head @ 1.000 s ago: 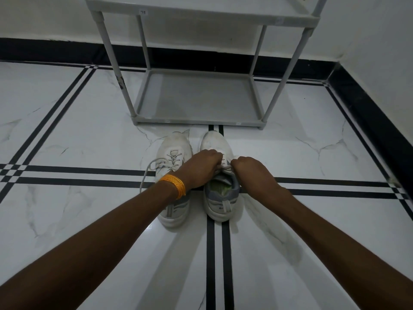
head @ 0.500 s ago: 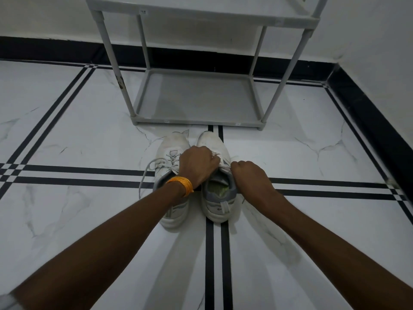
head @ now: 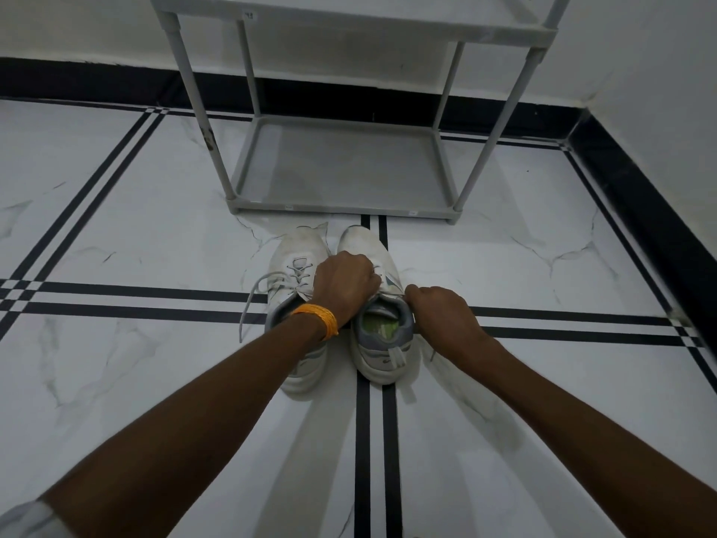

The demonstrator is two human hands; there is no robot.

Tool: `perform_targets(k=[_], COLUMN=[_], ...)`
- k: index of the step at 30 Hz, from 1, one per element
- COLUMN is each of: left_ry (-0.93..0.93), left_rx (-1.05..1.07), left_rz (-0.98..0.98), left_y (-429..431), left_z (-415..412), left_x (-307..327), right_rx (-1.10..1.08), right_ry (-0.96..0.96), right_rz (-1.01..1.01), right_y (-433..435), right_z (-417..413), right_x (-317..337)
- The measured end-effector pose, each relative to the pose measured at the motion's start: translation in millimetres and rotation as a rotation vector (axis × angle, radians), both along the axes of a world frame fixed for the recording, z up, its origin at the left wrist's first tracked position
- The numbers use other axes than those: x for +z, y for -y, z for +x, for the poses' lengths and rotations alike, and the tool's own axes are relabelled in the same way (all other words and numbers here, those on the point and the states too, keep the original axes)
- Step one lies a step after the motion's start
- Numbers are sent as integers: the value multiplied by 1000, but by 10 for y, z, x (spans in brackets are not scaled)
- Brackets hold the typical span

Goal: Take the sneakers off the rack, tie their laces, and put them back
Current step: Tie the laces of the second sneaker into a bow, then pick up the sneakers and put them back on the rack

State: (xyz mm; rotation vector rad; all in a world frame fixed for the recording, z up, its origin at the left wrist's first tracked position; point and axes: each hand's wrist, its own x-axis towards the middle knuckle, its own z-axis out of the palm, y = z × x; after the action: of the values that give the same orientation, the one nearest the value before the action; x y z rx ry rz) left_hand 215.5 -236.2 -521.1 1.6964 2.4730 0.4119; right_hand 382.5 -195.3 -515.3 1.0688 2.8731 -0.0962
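Observation:
Two white sneakers stand side by side on the floor, toes toward the rack. The left sneaker (head: 297, 258) has loose laces trailing off to its left (head: 252, 300). On the right sneaker (head: 382, 343), with a grey collar and green insole, both hands work the laces. My left hand (head: 343, 283), orange band on the wrist, is fisted over its lacing and holds a lace. My right hand (head: 442, 312) pinches a lace at the shoe's right side. The lace ends are hidden by my fingers.
A grey shoe rack (head: 341, 209) stands just beyond the sneakers, its bottom shelf bare and an upper shelf at the frame's top. Walls with a black skirting close the back and the right side. The floor is white marble with black stripes.
My left hand has slid up over the right sneaker's lacing toward the toe. My right hand has pulled out to the right side of the shoe.

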Motion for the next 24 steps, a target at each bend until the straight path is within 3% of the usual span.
perform_targets(k=[4, 8, 10, 13, 15, 24], left_ry=[175, 293, 288, 285, 258, 348], left_rx=[-109, -40, 39, 109, 151, 189], left_rz=[62, 20, -94, -363, -422, 19], left_y=[177, 462, 607, 810, 901, 810], left_z=[-219, -512, -676, -857, -823, -587], left_x=[18, 222, 286, 239, 150, -126], right_rx=[-126, -306, -340, -309, -320, -249], right_ry=[6, -160, -180, -67, -43, -295], right_rz=[-176, -314, -349, -547, -617, -472], right_y=[-119, -202, -214, -158, -118, -27], right_z=[14, 0, -35, -120, -174, -217], right_x=[2, 212, 321, 341, 255, -100])
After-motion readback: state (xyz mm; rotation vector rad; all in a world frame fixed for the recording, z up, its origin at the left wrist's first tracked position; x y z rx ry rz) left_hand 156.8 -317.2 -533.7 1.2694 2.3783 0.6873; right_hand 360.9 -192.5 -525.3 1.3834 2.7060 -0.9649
